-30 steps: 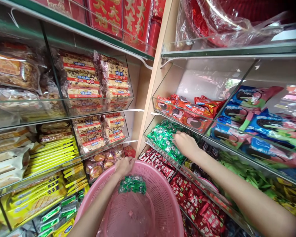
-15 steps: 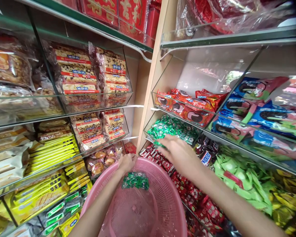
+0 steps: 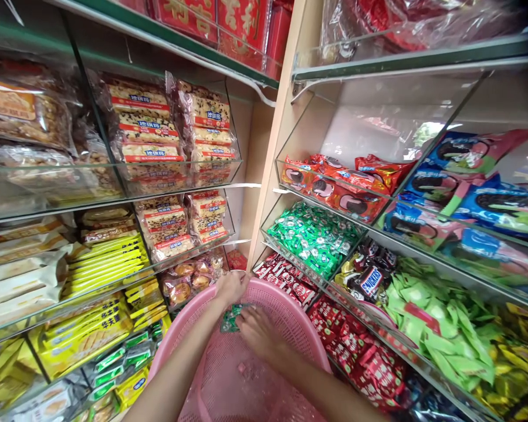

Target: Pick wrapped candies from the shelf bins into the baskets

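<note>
My left hand is closed on the far rim of a pink plastic basket. Inside the basket, just right of that hand, is my right hand, its fingers curled down against small green-wrapped candies. The fingers and palm cover part of this little pile, so how many pieces are in the grip is hidden. A shelf bin of the same green candies stands beyond the basket to the right.
Red-wrapped candies lie below the green bin, with Snickers bars and light green packets further right. Yellow wafer packs and bagged sachima bars fill the left shelves. Clear shelf fronts and a wooden post surround the basket.
My right hand has moved from the green candy bin down and left into the basket, onto the candies there. My left hand stays at the rim.
</note>
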Demonstrator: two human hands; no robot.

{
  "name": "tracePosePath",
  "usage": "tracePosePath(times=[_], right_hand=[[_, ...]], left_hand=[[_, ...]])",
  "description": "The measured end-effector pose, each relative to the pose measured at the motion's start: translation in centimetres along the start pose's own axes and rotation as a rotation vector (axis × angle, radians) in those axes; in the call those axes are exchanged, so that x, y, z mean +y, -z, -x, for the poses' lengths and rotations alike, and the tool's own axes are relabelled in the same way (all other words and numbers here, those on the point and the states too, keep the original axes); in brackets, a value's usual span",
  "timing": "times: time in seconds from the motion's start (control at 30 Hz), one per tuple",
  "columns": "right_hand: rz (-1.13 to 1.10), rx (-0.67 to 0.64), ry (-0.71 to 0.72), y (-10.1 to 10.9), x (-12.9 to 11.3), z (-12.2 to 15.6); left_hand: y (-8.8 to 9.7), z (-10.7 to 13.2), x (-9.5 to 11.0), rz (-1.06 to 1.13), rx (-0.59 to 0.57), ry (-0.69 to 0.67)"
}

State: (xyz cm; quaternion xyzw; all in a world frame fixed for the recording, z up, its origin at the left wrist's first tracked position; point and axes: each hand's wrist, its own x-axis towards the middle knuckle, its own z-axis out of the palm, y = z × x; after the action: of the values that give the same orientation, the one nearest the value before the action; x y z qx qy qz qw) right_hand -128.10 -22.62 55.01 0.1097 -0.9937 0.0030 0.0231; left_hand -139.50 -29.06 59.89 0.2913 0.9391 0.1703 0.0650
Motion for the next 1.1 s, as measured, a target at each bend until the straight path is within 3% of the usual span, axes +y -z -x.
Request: tracePosePath(times=[0.27,0.67,1.1], right_hand=[[-0.105,-0.009,-0.060,-1.3,-0.9,0.6],[-0.160,0.051,-0.123,-2.9,-0.3,1.5],[-0.183,0.090,-0.211,-2.0,0.8,1.4]], left_hand=[[-0.2,0.3,-0.5,-0.055,-0.011,0.015],[-0.7,-0.5,0.8,-0.108,-0.014,-0.061],[-0.8,-0.8,1.0,-0.086,-0.030,-0.063]])
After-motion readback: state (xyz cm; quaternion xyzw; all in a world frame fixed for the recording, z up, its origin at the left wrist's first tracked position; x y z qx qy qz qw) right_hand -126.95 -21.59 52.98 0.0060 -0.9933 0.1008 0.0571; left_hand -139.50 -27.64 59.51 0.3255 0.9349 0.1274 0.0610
